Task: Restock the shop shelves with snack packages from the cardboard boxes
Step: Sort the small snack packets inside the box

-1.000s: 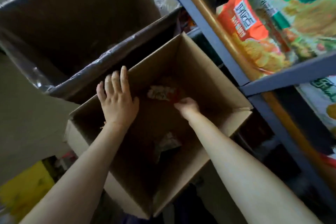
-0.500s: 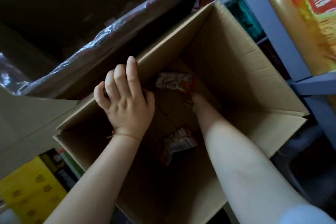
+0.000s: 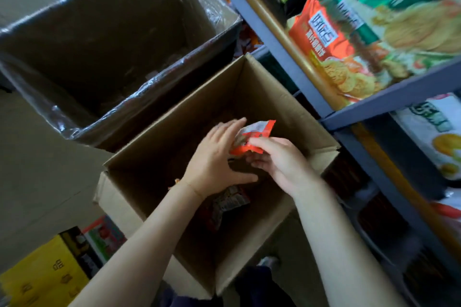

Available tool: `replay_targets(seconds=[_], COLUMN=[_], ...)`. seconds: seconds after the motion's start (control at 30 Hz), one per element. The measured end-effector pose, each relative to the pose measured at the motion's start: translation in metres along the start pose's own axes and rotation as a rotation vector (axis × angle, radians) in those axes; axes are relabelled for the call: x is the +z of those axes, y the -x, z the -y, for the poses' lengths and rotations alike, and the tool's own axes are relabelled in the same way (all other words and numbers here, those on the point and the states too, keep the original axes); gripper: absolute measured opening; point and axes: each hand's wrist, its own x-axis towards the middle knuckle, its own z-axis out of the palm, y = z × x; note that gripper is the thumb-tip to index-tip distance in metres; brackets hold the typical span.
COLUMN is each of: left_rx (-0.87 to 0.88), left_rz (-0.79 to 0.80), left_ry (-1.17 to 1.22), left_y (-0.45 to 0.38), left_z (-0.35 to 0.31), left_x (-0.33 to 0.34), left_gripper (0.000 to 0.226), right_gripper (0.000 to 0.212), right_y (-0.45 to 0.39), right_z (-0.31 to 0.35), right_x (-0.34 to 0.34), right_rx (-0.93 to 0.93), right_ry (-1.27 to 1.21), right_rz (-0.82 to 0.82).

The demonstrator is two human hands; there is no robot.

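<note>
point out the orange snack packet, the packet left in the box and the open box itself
orange snack packet (image 3: 254, 132), head view, on its upper face
packet left in the box (image 3: 230, 200), head view, on its printed front
open box (image 3: 269, 97), head view, on its far inner wall

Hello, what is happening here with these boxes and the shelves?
A person is restocking snacks. Both hands are over the open cardboard box. The right hand pinches a small orange snack packet, and the left hand touches it with straight fingers. One more packet lies at the bottom of the box. A larger box lined with plastic stands behind. The shelves on the right already hold big chip bags.
</note>
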Motion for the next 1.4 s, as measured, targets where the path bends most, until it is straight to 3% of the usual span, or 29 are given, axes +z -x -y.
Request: replay_targets(seconds=[0.1,0.17,0.3,0.43,0.53,0.7,0.87,1.0,1.13,1.23,1.33,1.4], left_rx=[-0.141,-0.227,-0.34,-0.413,-0.477,-0.539,-0.525,-0.367,-0.051,0.106,0.126,0.106], left_rz=[-0.085,-0.094,-0.015,0.025,0.073,-0.11,-0.084,0.043,0.132,0.145,0.129,0.049], left_ry=[0.247,0.492,1.172,1.388,1.423,1.474,1.448,1.317,1.171,1.093,1.057,1.018], left_y=[0.002,0.006,0.012,0.012,0.019,0.022,0.029,0.039,0.043,0.039,0.033,0.026], left_z=[-0.054,-0.093,-0.176,-0.258,-0.307,-0.349,-0.371,-0.39,-0.412,-0.418,-0.413,-0.407], left_x=[0.002,-0.002,-0.019,-0.021,-0.015,-0.004,0.005,-0.001,-0.016,-0.024,-0.032,-0.034], left_gripper=[0.052,0.032,0.036,0.047,0.052,0.054,0.054,0.051,0.028,0.019,0.018,0.017], right_gripper=[0.018,0.025,0.013,0.027,0.026,0.018,0.017,0.015,0.016,0.016,0.003,0.013], right_y=[0.065,0.104,0.169,0.221,0.252,0.291,0.32,0.343,0.362,0.373,0.374,0.365], right_z=[0.028,0.042,0.055,0.045,0.043,0.034,0.023,0.035,0.071,0.101,0.12,0.129], right_x=[-0.021,-0.043,-0.089,-0.11,-0.129,-0.164,-0.195,-0.219,-0.214,-0.204,-0.2,-0.197], right_rx=[-0.148,-0.289,-0.496,-0.537,-0.611,-0.636,-0.67,-0.672,-0.868,-0.937,-0.916,-0.903], right_ry=[-0.013,0.016,0.353,0.385,0.348,0.257,0.397,0.689,0.361,0.31,0.515,0.675], right_rz=[0.029,-0.023,-0.323,-0.247,-0.33,-0.307,-0.314,-0.342,-0.361,-0.394,-0.433,-0.492])
